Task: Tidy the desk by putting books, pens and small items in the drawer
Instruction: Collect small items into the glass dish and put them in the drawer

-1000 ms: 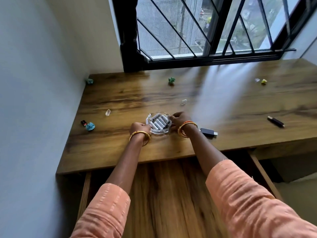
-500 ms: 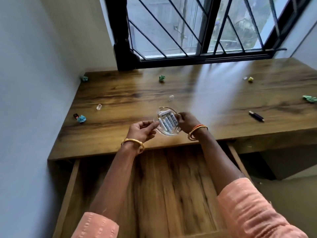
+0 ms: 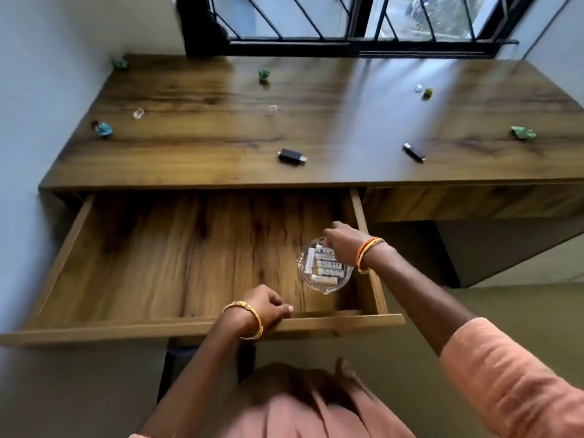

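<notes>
Right hand (image 3: pixel 343 245) gripped far rim of glass dish (image 3: pixel 324 267), fingers curled on it. Left hand (image 3: pixel 265 306) curled over front edge of drawer (image 3: pixel 196 324). Dish, above tabletop (image 3: pixel 347 121) half second earlier, was now low in drawer's right front corner: first item nearly stowed. Batteries (image 3: pixel 325 265) lay side by side, long axes left-right; spout pointed toward person.

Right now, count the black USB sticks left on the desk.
2: one USB stick near the front edge above the drawer, another USB stick farther right.
</notes>
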